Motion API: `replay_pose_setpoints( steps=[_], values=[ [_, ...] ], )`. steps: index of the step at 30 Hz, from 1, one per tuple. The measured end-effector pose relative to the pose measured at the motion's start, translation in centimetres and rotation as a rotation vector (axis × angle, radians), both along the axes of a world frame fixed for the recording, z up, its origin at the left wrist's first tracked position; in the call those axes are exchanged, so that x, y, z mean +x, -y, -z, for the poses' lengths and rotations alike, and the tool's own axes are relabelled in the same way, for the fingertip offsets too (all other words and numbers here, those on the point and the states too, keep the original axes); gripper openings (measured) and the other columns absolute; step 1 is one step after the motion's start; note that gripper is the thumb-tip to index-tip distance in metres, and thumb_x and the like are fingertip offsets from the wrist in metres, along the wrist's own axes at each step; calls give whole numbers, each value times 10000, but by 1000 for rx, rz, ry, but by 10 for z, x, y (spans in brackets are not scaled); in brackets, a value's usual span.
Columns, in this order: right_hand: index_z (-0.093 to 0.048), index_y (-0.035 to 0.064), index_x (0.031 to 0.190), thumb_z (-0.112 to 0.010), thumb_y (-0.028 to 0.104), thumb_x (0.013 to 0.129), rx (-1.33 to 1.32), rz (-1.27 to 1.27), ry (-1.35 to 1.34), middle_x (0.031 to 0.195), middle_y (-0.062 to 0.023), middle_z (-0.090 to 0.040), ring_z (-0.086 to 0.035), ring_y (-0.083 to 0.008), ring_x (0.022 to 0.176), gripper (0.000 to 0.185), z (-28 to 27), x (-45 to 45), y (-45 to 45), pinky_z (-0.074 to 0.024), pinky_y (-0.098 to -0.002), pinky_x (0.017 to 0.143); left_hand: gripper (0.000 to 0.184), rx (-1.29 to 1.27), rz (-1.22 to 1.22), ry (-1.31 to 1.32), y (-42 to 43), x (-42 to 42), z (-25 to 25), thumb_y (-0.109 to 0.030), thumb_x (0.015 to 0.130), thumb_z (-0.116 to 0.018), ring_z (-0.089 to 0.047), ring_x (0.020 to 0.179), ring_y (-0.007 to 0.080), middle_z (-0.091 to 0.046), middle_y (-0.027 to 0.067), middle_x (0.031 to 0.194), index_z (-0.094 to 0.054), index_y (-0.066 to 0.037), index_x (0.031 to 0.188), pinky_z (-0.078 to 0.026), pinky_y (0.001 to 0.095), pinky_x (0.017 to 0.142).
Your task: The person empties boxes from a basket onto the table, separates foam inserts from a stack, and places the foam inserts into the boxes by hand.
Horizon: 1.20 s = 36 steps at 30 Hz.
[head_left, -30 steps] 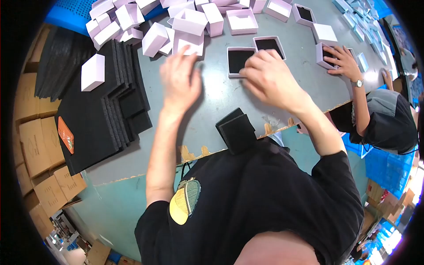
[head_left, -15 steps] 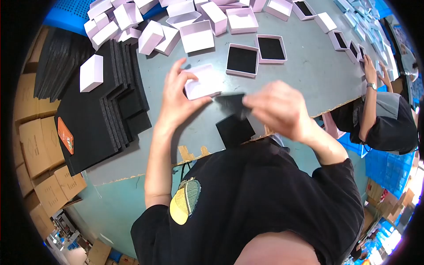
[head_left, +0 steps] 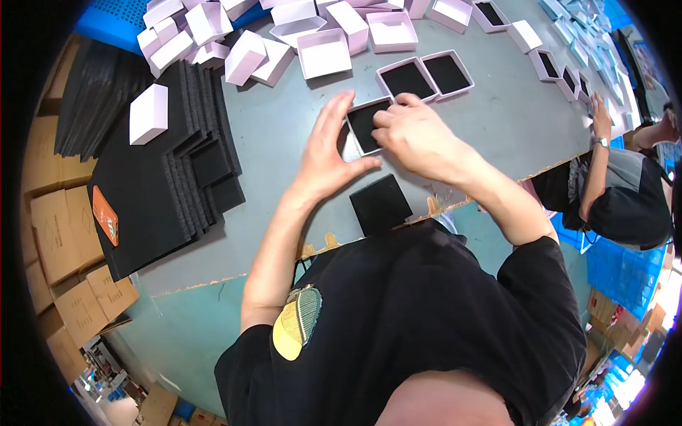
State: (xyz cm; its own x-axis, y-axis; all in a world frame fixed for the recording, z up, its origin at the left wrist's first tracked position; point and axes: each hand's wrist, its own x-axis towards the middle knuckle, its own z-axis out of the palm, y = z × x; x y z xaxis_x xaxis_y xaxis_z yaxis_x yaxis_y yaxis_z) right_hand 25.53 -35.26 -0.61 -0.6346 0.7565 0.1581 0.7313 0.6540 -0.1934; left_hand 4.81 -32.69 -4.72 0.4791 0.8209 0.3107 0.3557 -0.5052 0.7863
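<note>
A white box (head_left: 361, 128) with a black foam piece inside lies between my hands. My left hand (head_left: 328, 150) is spread around its left side, fingers and thumb apart. My right hand (head_left: 417, 138) is closed, its curled fingers on the black foam at the box's right part; the fingertips are partly hidden. Just beyond, two boxes lined with black foam (head_left: 406, 78) (head_left: 447, 74) sit side by side. Nearer my body, a black foam square (head_left: 381, 204) lies at the table edge.
Stacked black foam sheets (head_left: 142, 192) cover the table's left, with a white box (head_left: 148, 115) and an orange card (head_left: 105, 216) on top. Empty white boxes (head_left: 324, 54) are heaped at the back. At right, a co-worker's hand (head_left: 600, 117) is near more boxes.
The black foam from my right hand is now inside the white box, which has moved right. The two lined boxes have shifted right and turned. The co-worker's arm has moved slightly.
</note>
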Motion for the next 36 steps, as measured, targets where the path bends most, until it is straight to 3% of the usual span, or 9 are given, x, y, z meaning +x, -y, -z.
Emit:
replay_pose_setpoints(
  steps=[6, 8, 13, 17, 21, 24, 25, 29, 36],
  values=[
    [-681, 57, 1010, -751, 194, 761, -50, -45, -204, 1078, -107, -612, -577, -292, 1030, 292, -32, 23, 37, -435, -416, 922, 440, 524, -205, -392, -63, -25, -15, -72, 758, -761, -530, 1202, 349, -479, 158, 1457, -643, -79, 1182, -395, 477, 1001],
    [-660, 72, 1093, -781, 223, 732, -310, -250, -275, 1112, -105, -593, -567, -292, 1034, 410, -31, 14, 59, -433, -423, 932, 307, 475, -206, -452, -74, -26, -8, -77, 744, -779, -510, 1237, 360, -480, 173, 1454, -667, -59, 1030, -380, 476, 1024],
    [-692, 64, 983, -714, 224, 780, 13, -277, -265, 1022, -78, -628, -578, -235, 918, 260, 4, 7, 81, -466, -350, 832, 189, 541, -188, -389, -78, -25, -10, -97, 725, -802, -486, 1298, 410, -499, 223, 1414, -629, -34, 771, -394, 461, 1057],
    [-702, 47, 989, -738, 75, 771, -80, -95, -523, 950, -72, -700, -656, -267, 851, 223, -20, 19, 65, -507, -387, 812, 230, 81, -67, -141, -44, -35, -27, -57, 685, -807, -528, 1277, 365, -494, 192, 1403, -589, -38, 757, -459, 464, 1015],
    [-741, 49, 959, -773, 48, 774, 88, 249, -792, 897, -98, -721, -693, -261, 840, 188, -25, 9, 27, -548, -356, 722, 329, -73, -71, -11, -11, -34, -9, -12, 599, -840, -575, 1215, 317, -431, 169, 1472, -602, -65, 820, -479, 439, 999],
    [-745, 50, 948, -766, 80, 778, 149, 223, -850, 905, -70, -721, -688, -246, 821, 174, 0, -18, -1, -549, -350, 723, 415, 193, -162, -73, -9, -27, -12, -25, 570, -861, -566, 1227, 322, -409, 169, 1495, -610, -80, 896, -486, 436, 987],
    [-744, 51, 957, -767, 60, 773, 196, 178, -771, 924, -74, -719, -687, -245, 822, 186, 7, -24, -7, -549, -346, 727, 748, 276, -192, -106, -12, -25, -15, -54, 553, -895, -549, 1247, 338, -407, 174, 1499, -580, -113, 1230, -485, 441, 1008],
    [-715, 65, 885, -732, 120, 746, 294, -33, -334, 823, -40, -645, -630, -209, 802, 150, 23, -34, -23, -500, -344, 775, 1368, -180, -110, 31, -27, -24, -6, -105, 543, -937, -560, 1227, 347, -448, 195, 1457, -70, -196, 1597, -468, 443, 1063],
    [-690, 90, 704, -653, 164, 715, 145, 31, 179, 805, -45, -622, -620, -209, 849, 83, 3, -33, -23, -444, -372, 795, 1222, -170, -6, -10, -26, -12, 3, -100, 587, -905, -569, 1226, 323, -516, 186, 1379, -196, -172, 1579, -478, 406, 1044]
  ],
)
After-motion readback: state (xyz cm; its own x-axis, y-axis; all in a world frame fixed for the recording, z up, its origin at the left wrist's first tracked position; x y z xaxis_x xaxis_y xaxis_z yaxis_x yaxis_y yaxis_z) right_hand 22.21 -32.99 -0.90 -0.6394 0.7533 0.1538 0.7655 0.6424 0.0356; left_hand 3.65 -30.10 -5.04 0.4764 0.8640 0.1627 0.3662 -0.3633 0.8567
